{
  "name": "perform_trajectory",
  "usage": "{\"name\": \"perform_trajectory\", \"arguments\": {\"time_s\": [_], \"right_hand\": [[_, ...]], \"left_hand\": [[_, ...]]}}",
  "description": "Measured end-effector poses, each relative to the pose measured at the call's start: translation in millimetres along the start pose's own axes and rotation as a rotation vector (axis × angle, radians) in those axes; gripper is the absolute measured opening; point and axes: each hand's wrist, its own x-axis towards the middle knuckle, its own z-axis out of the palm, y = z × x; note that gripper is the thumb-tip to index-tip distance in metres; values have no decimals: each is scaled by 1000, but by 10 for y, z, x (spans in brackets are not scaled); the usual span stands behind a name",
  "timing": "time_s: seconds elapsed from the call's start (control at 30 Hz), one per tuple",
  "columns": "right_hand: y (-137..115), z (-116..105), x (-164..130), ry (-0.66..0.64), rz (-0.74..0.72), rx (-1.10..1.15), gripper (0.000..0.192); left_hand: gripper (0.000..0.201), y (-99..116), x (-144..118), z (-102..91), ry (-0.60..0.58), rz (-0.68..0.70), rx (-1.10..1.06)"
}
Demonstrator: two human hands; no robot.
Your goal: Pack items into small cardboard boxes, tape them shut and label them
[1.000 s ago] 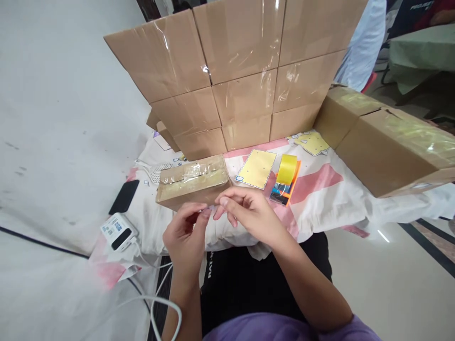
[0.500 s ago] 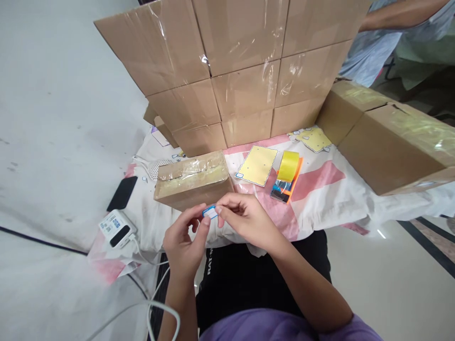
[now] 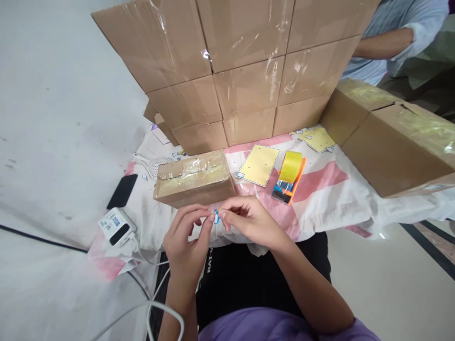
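behind your hands stands the wall of taped cartons (image 3: 245,61), then the small taped box (image 3: 194,177) just beyond your knuckles. your left hand (image 3: 186,241) and right hand (image 3: 249,220) both pinch the tiny blue-edged sticker (image 3: 215,217) between fingertips; it looks light, floppy and tacky, so grip its edges

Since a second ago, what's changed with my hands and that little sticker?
Both hands, left hand and right hand, still pinch the small blue-edged sticker, which now shows edge-on rather than flat. The taped box, tape dispenser and yellow sheet stayed put.
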Motion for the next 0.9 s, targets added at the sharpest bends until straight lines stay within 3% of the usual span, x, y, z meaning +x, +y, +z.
{"name": "perform_trajectory", "arguments": {"time_s": [0.17, 0.47, 0.57, 0.73, 0.8, 0.9], "right_hand": [[53, 47, -33, 87, -127, -165, 22], [219, 66, -72, 147, -462, -621, 21], [242, 84, -79, 163, -471, -657, 20], [278, 145, -83, 177, -417, -609, 17], [282, 153, -97, 197, -377, -534, 16], [225, 28, -81, 220, -281, -423, 16]], "left_hand": [[12, 29, 23, -30, -84, 108, 48], [12, 53, -29, 14, -10, 218, 297], [7, 63, -21, 24, -35, 89, 238], [12, 25, 0, 56, -113, -302, -30], [12, 2, 10, 81, -74, -419, -132], [15, -21, 37, 103, 117, -529, -207]]}}
